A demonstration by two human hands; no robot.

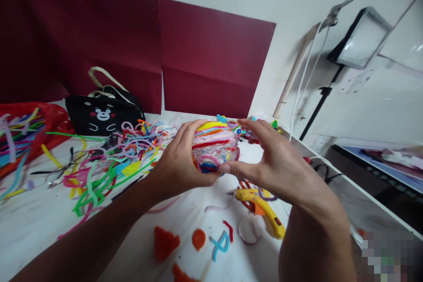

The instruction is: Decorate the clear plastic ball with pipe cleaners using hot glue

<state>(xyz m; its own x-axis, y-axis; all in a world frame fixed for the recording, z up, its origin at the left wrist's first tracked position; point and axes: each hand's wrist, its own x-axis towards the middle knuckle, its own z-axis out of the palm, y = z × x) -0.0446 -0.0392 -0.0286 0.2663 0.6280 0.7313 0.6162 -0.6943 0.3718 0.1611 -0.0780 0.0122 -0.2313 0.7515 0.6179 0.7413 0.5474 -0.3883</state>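
Observation:
A rounded craft piece [216, 143] wrapped in stripes of coloured pipe cleaners is held up above the white table. It has a clear, shiny body and a blue-and-pink ring like an eye [208, 165]. My left hand [183, 158] wraps round its left side. My right hand [274, 158] is curved at its right end, the thumb on the lower edge and the fingertips by the upper edge. Beneath lie a yellow hot glue gun [261, 207], an orange pipe-cleaner triangle [165, 243], an orange disc [198, 239] and a light-blue looped piece [220, 244].
Loose pipe cleaners [95, 180] spread over the table's left, with glasses [61, 169] among them. Behind stands a black bag [104, 112]; a red bag [56, 123] of pipe cleaners is far left. A lamp [361, 37] on a stand and white cables [306, 70] are at right.

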